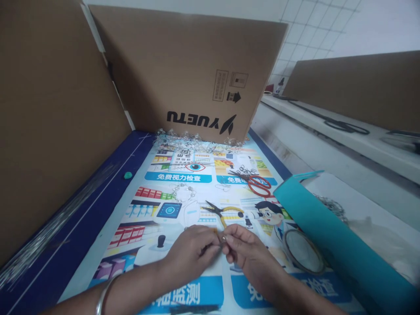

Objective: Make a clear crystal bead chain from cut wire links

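Observation:
My left hand, with a silver bangle on its wrist, is closed, its fingertips meeting those of my right hand. Between the two sets of pinched fingers shows a small shiny piece, too small to name. Just beyond the hands lie pliers with yellow handles and dark jaws, their jaws apart. Farther right rest scissors with red-orange handles. A beaded bracelet lies on the printed sheet ahead of my left hand.
Cardboard panels wall the back and left. Clear beaded pieces heap along the back. Thin wires lie at left beside a green lump. A teal box and a roll of tape stand at right.

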The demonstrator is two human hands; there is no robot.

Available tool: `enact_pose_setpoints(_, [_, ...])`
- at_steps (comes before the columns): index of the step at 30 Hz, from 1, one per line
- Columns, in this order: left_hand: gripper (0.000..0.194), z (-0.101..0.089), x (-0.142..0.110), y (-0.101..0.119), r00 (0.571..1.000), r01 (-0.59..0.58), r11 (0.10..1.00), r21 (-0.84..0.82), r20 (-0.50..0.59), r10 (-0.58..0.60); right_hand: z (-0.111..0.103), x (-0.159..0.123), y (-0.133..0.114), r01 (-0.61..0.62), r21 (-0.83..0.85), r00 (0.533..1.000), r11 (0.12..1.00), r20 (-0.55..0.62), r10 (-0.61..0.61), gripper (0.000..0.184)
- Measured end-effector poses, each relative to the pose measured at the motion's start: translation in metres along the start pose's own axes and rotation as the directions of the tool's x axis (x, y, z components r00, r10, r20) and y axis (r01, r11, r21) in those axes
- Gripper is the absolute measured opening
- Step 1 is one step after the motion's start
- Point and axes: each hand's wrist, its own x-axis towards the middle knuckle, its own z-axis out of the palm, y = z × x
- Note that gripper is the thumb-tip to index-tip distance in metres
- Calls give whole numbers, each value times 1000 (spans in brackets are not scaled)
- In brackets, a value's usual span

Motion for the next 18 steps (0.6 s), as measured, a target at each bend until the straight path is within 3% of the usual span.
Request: enact_pose_setpoints(18, [14,-1,1,1,1000,30,1000,10,-10,-29,-2,1,5,36,-89,999,995,-8,-37,22])
